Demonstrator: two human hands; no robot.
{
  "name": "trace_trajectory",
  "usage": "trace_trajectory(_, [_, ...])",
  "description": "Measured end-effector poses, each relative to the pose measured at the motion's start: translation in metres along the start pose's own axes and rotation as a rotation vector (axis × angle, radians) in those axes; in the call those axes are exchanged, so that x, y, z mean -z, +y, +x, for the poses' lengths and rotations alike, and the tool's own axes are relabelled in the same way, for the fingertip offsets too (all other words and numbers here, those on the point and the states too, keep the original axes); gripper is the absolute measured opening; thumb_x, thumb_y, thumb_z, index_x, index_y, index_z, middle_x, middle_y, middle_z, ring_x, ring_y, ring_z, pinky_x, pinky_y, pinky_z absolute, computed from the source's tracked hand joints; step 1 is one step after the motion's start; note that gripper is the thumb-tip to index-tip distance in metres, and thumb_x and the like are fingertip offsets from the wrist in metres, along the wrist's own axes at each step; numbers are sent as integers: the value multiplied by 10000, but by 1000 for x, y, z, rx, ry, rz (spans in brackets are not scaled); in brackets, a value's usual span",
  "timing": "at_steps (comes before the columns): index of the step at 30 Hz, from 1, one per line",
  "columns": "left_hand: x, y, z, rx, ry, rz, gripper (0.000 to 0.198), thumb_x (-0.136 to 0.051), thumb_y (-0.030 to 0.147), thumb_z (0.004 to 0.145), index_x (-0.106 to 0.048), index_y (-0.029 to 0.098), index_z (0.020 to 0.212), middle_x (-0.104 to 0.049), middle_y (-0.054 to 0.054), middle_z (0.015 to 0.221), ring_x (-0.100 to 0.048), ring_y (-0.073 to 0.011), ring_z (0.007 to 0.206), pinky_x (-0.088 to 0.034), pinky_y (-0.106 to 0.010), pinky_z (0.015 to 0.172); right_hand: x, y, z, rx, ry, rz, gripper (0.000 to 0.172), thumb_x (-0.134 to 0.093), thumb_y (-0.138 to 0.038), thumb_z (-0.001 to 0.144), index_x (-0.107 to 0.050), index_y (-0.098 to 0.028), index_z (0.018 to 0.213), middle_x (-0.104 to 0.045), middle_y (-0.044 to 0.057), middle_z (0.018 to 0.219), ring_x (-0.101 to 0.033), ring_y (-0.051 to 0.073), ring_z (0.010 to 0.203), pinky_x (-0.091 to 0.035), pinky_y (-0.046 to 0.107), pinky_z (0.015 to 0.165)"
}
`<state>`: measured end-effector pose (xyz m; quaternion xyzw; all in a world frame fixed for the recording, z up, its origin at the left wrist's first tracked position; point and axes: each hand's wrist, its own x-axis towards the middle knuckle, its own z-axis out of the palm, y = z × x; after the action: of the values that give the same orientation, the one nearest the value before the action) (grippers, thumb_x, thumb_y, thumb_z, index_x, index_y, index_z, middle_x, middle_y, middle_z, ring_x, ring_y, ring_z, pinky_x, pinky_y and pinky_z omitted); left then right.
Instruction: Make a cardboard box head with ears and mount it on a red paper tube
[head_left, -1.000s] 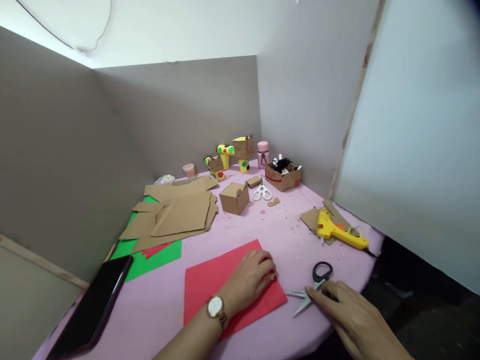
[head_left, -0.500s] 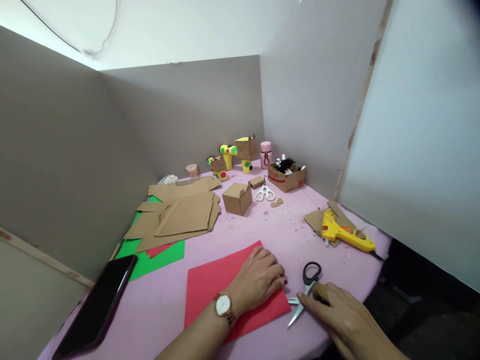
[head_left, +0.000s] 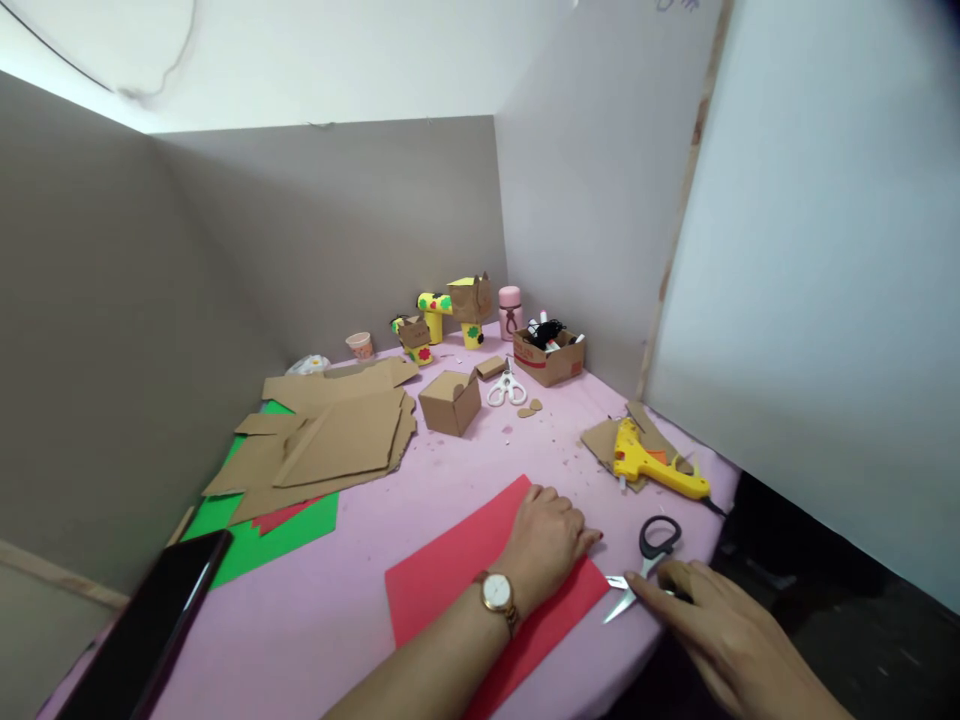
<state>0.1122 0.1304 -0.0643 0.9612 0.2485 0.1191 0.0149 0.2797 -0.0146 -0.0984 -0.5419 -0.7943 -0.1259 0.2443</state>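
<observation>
My left hand (head_left: 553, 535), wearing a watch (head_left: 496, 592), lies over a red sheet of paper or foam (head_left: 450, 570) with its fingers bent and close together near the right edge. The hand and forearm cover part of the sheet. At its right corner, my right hand (head_left: 720, 620) grips black-handled scissors (head_left: 649, 568), the index finger stretched along them. The blades stand apart, pointing left near the sheet's corner. One handle loop shows; the other is mostly hidden by my fingers.
A yellow glue gun (head_left: 652, 465) rests on cardboard at right. Behind stand a small cardboard box (head_left: 450, 402), white scissors (head_left: 508, 386) and an open box of markers (head_left: 549, 362). Cardboard pieces (head_left: 337, 440) and a black phone (head_left: 154, 625) lie left. The table's right edge is close to my right hand.
The view has turned right. Over the table, both hands, the red sheet and the black-handled scissors have shifted right, and the sheet has turned slightly.
</observation>
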Motion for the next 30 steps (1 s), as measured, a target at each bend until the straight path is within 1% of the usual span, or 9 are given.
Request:
trace_trajectory(3, [-3,3,5,38,16,15,265,-482,376,888,-596,167,773,-621,-72,828,-525,-235,826,-418,-378,742,-6,3,-5,-22,-6,-5,504,-379,-12,779,-597,-214,1186,-652,102,907,-642,186,791,-547,286,674])
trace_trajectory(6, [2,2,-2,42,5,25,216,-444,304,912,-576,168,809,-628,-75,863,-540,-229,835,-432,-382,746,-8,3,-5,-22,7,-27,513,-375,-17,781,-599,-233,1189,-656,99,917,-641,189,796,-544,291,671])
trace_trajectory(8, [7,0,-11,24,-8,22,225,-393,242,935,-580,183,822,-652,-51,871,-560,-212,889,-408,-415,859,-7,3,-4,-18,26,-36,509,-371,-20,785,-607,-232,1183,-662,102,928,-643,190,810,-543,287,674])
trace_trajectory(10, [11,-1,-22,-14,-29,-13,225,-359,237,949,-582,214,962,-666,-36,1042,-530,-213,1076,-316,-476,994,-6,2,-4,-10,44,-42,499,-368,-22,790,-617,-223,1173,-668,105,921,-647,186,803,-543,277,663])
trace_trajectory(11, [12,-2,-27,-39,-59,-53,240,-352,263,952,-554,237,1078,-633,-32,1173,-477,-220,1180,-272,-504,1032,-5,2,-4,-9,46,-45,494,-367,-24,793,-620,-223,1168,-670,104,916,-649,184,797,-542,273,657])
trace_trajectory(13, [15,-3,-35,-76,-148,-153,357,-333,333,952,-413,268,1294,-476,-34,1394,-344,-237,1318,-238,-546,1059,-6,1,-5,-20,50,-52,488,-364,-30,802,-624,-229,1164,-675,103,914,-652,183,798,-541,270,652])
trace_trajectory(15, [17,-3,-39,-76,-233,-233,442,-301,355,951,-295,269,1385,-350,-44,1475,-274,-247,1360,-221,-581,1065,-8,1,-7,-33,57,-56,484,-361,-38,811,-624,-239,1164,-676,101,926,-652,187,820,-540,274,662])
trace_trajectory(20, [20,0,-40,-47,-263,-251,454,-276,311,946,-279,284,1400,-314,-31,1489,-235,-235,1378,-191,-598,1075,-15,-2,-11,-78,87,-68,470,-360,-42,823,-631,-242,1150,-666,105,969,-635,196,873,-539,289,695])
trace_trajectory(30, [15,-2,-39,-68,-239,-235,454,-279,323,945,-294,280,1396,-327,-45,1482,-256,-252,1369,-206,-615,1060,-5,1,-2,-66,-32,79,513,-375,-6,769,-599,-217,1180,-649,76,933,-586,180,827,-510,273,684])
